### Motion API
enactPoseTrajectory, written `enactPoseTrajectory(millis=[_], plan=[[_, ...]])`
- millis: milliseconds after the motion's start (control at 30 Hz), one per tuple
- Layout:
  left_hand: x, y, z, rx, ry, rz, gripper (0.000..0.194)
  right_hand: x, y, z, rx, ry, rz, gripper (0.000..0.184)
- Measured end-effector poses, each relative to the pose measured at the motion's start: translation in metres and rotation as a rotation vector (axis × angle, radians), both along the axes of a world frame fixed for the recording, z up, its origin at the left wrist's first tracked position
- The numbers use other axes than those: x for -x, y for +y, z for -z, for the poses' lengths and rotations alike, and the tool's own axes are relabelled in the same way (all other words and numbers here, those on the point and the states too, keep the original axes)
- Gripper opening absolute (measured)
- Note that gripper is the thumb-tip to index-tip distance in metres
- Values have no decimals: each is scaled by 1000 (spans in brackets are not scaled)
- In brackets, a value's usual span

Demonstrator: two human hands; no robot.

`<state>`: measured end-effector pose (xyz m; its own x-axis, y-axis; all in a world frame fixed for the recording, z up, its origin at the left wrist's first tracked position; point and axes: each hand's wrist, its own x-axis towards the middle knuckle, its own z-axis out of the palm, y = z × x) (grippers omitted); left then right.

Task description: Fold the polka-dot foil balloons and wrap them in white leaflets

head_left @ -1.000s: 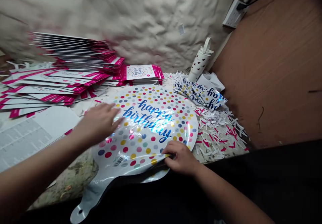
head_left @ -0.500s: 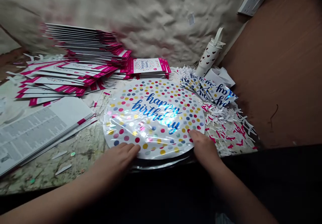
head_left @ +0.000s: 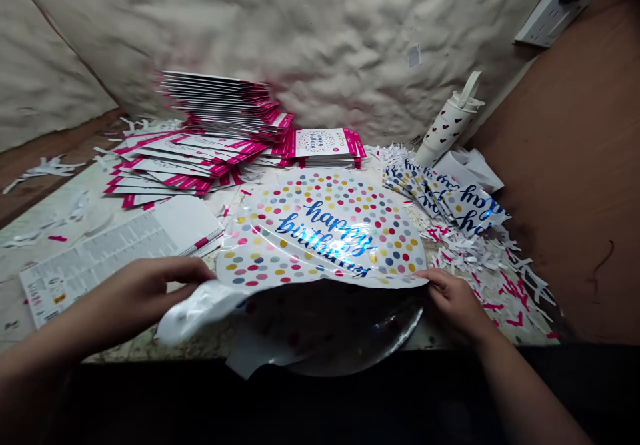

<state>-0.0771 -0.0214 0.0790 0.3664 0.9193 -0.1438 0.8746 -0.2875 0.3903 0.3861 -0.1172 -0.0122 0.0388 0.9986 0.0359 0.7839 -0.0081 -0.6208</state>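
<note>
A flat round foil balloon (head_left: 300,251) with coloured dots and blue "happy birthday" lettering lies on the worktable. Its near edge is lifted and curls up, with a dark gap below and another silvery sheet (head_left: 345,365) hanging at the table's front edge. At the balloon's left edge my left hand (head_left: 150,288) is closed, thumb and fingers pinching the foil close to a pale, bulging flap (head_left: 193,308). My right hand (head_left: 453,298) pinches the right edge between thumb and fingers. Several folded balloons (head_left: 450,198) lie beyond it to the right.
Pink-and-white printed cards (head_left: 225,108) stand piled at the back left, with a smaller stack (head_left: 320,143) beside them. Grey-printed cards (head_left: 125,238) lie at left. A heart-patterned tumbler (head_left: 447,125) leans at the back right among paper shreds (head_left: 480,265). A power strip (head_left: 553,15) hangs on the wall.
The balloon's near edge has come up off the things under it. My left hand has moved left to its side edge, my right hand slightly right. The view has shifted left.
</note>
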Motion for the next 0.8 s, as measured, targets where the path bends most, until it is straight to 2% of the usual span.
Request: enactPoseTrajectory(millis=[100, 167, 233, 300, 400, 433, 467, 567, 633, 667, 733, 800], plan=[[5, 10, 19, -36, -28, 101, 57, -3, 8, -5, 60, 90, 19, 29], [-1, 15, 34, -114, 18, 173, 71, -1, 13, -8, 89, 135, -48, 28], [-9, 19, 46, -140, 39, 224, 75, 4, 15, -11, 95, 145, -145, 28], [-13, 24, 55, -116, 20, 308, 62, 8, 14, -13, 94, 122, -229, 33], [-8, 32, 60, 52, -42, 456, 34, 7, 15, -11, 113, 118, -280, 29], [-6, 36, 61, 98, -75, 433, 34, 5, 17, -10, 132, 151, -272, 26], [-5, 40, 60, 121, -102, 355, 35, 2, 22, -9, 147, 202, -232, 24], [-14, 59, 53, 90, -120, 13, 42, -6, 49, -10, 221, 376, -11, 31], [-31, 68, 46, -43, -63, -171, 47, -9, 74, -14, 275, 419, 107, 39], [-42, 69, 43, -155, -31, -213, 48, -9, 87, -16, 293, 413, 135, 42], [-62, 61, 41, -384, 21, -155, 47, -6, 108, -19, 302, 371, 158, 43], [-77, 45, 46, -471, 57, 67, 45, -2, 124, -20, 297, 311, 171, 42]])
